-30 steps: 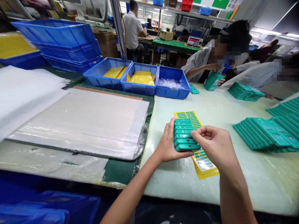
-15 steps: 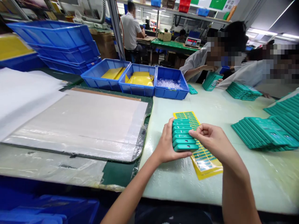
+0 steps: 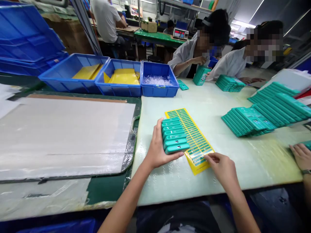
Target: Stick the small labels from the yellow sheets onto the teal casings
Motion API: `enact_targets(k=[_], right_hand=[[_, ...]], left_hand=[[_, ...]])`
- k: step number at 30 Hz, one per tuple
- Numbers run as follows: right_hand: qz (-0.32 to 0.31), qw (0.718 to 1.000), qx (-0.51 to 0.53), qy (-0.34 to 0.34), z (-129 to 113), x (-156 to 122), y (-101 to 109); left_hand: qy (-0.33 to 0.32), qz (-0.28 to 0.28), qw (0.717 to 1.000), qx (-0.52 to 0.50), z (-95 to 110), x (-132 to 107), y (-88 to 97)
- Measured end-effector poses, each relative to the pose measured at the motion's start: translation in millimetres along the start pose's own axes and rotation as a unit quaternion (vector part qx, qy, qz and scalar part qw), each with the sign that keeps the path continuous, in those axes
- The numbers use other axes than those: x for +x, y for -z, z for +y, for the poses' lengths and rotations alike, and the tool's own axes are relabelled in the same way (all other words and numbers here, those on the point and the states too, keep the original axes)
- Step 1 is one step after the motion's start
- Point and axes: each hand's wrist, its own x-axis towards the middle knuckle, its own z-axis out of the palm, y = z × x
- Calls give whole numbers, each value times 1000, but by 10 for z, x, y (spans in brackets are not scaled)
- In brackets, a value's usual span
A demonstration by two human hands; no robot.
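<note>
My left hand (image 3: pixel 157 147) is closed round a stack of flat green plastic cases (image 3: pixel 175 133), held with their narrow edges up. Two of the nearest edges carry a small dark-and-white mark. Under and beside the stack, a yellow-backed sheet of green labels (image 3: pixel 193 134) lies on the table. My right hand (image 3: pixel 224 170) is closed in a pinch, thumb and fingertip at the sheet's lower right edge. Whatever sits between those fingertips is too small to make out.
Blue bins (image 3: pixel 159 89) line the back, holding yellow sheets and clear bits. More green cases (image 3: pixel 247 121) lie stacked at right. A white-covered board (image 3: pixel 65 136) is on the left. Co-workers sit across the table, and another person's hand (image 3: pixel 301 155) rests at the right edge.
My right hand has moved from the top of the held cases down to the label sheet. The left hand keeps its hold. The view has turned to the right.
</note>
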Motion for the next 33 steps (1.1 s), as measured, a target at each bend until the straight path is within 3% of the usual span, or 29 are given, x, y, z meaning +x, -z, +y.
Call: enact_targets(k=[6,12,20,22,24,27,28,33], right_hand=[[62,987,-130,66,-53,-313,-402],[56,993,-86,57,-46,-307,-414],[55,992,108,18,59,-310,-349],[25,981,193,-1,94,-313,-268],[-15,952,305,-31,79,-318,-129],[-63,889,448,-68,-135,-315,123],[-71,881,464,-62,-264,-307,194],[-90,882,458,67,-1056,-195,309]], left_hand=[[-5,2,1000,10,-2,-1,7],[-7,6,1000,17,-24,9,7],[5,1,1000,5,8,9,0],[11,1,1000,0,23,5,-5],[13,2,1000,-2,34,2,-10],[16,4,1000,-6,43,-4,-17],[18,4,1000,-10,44,-7,-19],[11,5,1000,-10,44,-17,-20]])
